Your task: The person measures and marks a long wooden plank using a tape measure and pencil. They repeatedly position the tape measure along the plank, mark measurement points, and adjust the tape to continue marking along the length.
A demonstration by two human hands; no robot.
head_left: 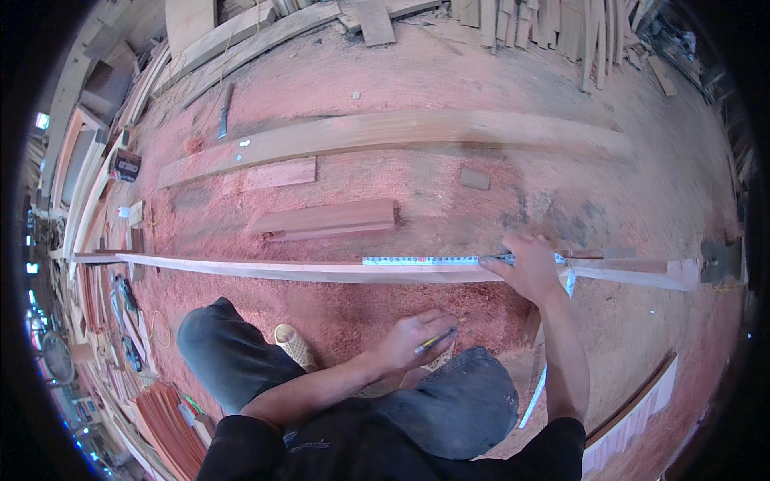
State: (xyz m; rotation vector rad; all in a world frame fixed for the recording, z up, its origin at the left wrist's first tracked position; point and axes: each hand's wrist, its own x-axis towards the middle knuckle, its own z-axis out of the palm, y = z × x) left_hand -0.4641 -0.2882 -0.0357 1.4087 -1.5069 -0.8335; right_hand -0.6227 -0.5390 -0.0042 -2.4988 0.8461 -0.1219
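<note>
- Two hands, one pencil, one tape measure, one long thin plank under them.
- Left hand (413,341), nearest, rests by the knee, fingers curled around a yellow pencil (434,341).
- Right hand (529,268) lies flat, fingers spread, pressing the tape measure (425,260) onto the long plank (265,268); the white tape runs left along its top.
- Beyond, on red sawdust floor (417,192): one short board stack (329,218), then one long, broad, smooth-planed board (385,132).
</note>
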